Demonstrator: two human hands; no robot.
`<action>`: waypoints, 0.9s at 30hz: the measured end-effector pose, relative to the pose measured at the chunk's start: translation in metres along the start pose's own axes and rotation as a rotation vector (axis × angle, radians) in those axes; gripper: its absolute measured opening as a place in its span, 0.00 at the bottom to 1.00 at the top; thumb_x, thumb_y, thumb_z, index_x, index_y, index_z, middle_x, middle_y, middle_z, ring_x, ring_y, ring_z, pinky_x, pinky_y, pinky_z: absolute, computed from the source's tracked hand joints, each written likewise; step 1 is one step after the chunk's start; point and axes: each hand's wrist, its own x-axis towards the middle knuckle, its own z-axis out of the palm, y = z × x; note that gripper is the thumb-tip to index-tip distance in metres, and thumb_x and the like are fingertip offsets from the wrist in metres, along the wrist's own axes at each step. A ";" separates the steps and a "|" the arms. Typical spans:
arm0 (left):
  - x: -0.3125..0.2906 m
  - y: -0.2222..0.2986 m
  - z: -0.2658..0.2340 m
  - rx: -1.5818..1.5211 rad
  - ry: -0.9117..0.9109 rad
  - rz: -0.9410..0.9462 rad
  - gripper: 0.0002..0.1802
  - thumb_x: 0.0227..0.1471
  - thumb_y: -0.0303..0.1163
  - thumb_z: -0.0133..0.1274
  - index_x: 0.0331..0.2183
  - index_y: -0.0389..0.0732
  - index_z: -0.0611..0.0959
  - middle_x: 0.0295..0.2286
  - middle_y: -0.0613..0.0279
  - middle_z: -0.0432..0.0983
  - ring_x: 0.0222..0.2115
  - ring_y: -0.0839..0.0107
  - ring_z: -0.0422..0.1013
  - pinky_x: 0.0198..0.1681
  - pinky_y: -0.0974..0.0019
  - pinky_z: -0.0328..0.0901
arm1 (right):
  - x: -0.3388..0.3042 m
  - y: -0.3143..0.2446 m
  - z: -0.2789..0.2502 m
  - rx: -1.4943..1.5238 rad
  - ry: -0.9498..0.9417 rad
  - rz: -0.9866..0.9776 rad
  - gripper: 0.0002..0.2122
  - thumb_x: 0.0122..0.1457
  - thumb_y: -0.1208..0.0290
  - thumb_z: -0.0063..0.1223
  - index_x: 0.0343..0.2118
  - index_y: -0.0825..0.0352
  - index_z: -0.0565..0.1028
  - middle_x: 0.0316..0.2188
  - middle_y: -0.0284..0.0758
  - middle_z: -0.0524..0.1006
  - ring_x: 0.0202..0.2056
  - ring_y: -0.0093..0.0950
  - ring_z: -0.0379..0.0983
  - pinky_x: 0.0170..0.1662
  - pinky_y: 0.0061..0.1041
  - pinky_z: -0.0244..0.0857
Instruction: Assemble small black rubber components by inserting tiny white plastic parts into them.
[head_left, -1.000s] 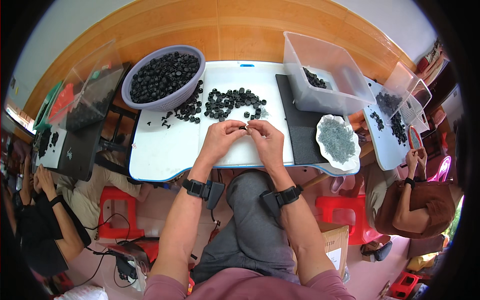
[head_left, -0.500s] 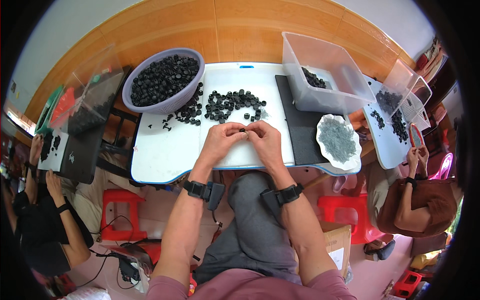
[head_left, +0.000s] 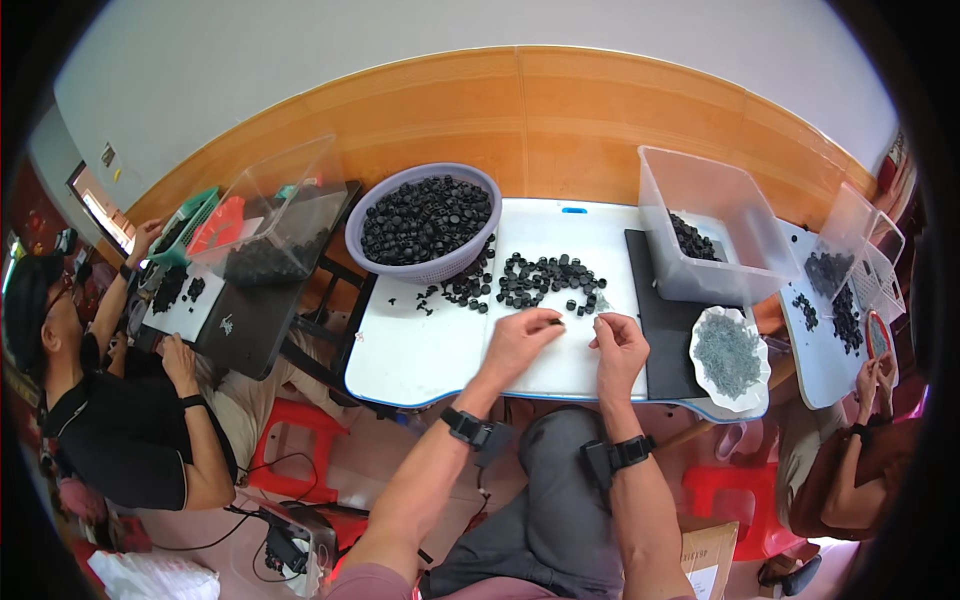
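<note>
My left hand point(head_left: 520, 346) is above the white table, pinching a small black cap point(head_left: 556, 322) between thumb and fingertips. To its right, apart from it, is my right hand point(head_left: 622, 352), with thumb and fingers pressed together. Whatever that pinch holds, if anything, is too small to make out. Just beyond the right fingertips lies a little heap of thin grey-green pieces point(head_left: 602, 304). Many loose black caps point(head_left: 543, 282) are spread on the table beyond both hands.
A purple basket point(head_left: 470, 268) heaped with black caps stands at the back left. Right of my hands are a black mat point(head_left: 665, 350), a clear plastic bin point(head_left: 715, 260) with some black parts, and a white scalloped bowl point(head_left: 755, 398) of grey-green pieces. People work at both side tables.
My hands were together around a small black piece; now they are apart, the right one beside the grey-green heap. The whole view has shifted, so the table sits lower and further right.
</note>
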 end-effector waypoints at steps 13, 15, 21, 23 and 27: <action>0.068 0.065 -0.103 0.735 0.258 0.553 0.20 0.49 0.24 0.62 0.46 0.37 0.82 0.41 0.51 0.79 0.43 0.53 0.74 0.49 0.54 0.67 | 0.000 -0.004 0.001 0.029 0.165 -0.082 0.05 0.65 0.80 0.53 0.41 0.74 0.76 0.32 0.32 0.77 0.28 0.17 0.73 0.33 0.17 0.68; 0.058 0.047 -0.067 0.635 0.061 0.497 0.17 0.49 0.24 0.62 0.43 0.38 0.83 0.35 0.53 0.79 0.37 0.56 0.75 0.42 0.56 0.69 | 0.000 -0.005 0.002 0.046 0.192 -0.077 0.05 0.65 0.80 0.53 0.42 0.74 0.76 0.32 0.32 0.77 0.28 0.17 0.73 0.33 0.17 0.68; 0.035 0.010 0.023 0.573 -0.080 0.399 0.17 0.51 0.27 0.61 0.45 0.39 0.84 0.31 0.54 0.75 0.33 0.55 0.75 0.39 0.56 0.69 | 0.003 -0.001 -0.001 0.090 0.222 -0.083 0.05 0.66 0.79 0.52 0.42 0.73 0.75 0.33 0.33 0.77 0.28 0.17 0.73 0.33 0.17 0.68; 0.036 0.003 0.028 0.570 -0.069 0.365 0.16 0.51 0.27 0.62 0.43 0.38 0.84 0.31 0.54 0.75 0.33 0.55 0.75 0.39 0.56 0.69 | 0.001 -0.003 0.001 0.086 0.209 -0.075 0.05 0.66 0.79 0.52 0.42 0.73 0.75 0.32 0.33 0.78 0.27 0.17 0.73 0.32 0.16 0.67; 0.035 0.005 0.031 0.526 -0.051 0.271 0.12 0.50 0.27 0.63 0.39 0.36 0.85 0.32 0.52 0.77 0.35 0.55 0.75 0.41 0.56 0.70 | 0.002 -0.006 -0.002 0.093 0.189 -0.054 0.04 0.65 0.80 0.53 0.40 0.74 0.77 0.31 0.32 0.78 0.27 0.17 0.73 0.32 0.17 0.67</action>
